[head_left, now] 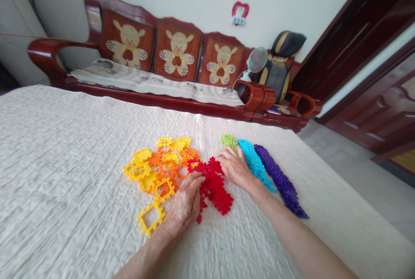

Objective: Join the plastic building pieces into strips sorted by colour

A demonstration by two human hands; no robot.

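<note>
My left hand (185, 201) is low over the bed, its bent fingers together at the edge of the red interlocking plastic pieces (219, 192). A red piece is at its fingertips, partly hidden by them. On the other side of the red pile, my right hand (236, 167) rests with fingers slightly apart, close to the red and the green pieces (229, 141). Its palm side is hidden. Yellow pieces (151, 218) and orange pieces (155, 158) lie mixed in a loose heap left of my left hand. Some are square frames with toothed edges.
Right of my right hand lie a row of blue pieces (254, 162) and a row of purple pieces (280, 179). A white quilted cover (81, 162) spreads beneath everything. Beyond its far edge stand a wooden sofa (61, 49) with bear cushions (177, 52) and a small fan (257, 59).
</note>
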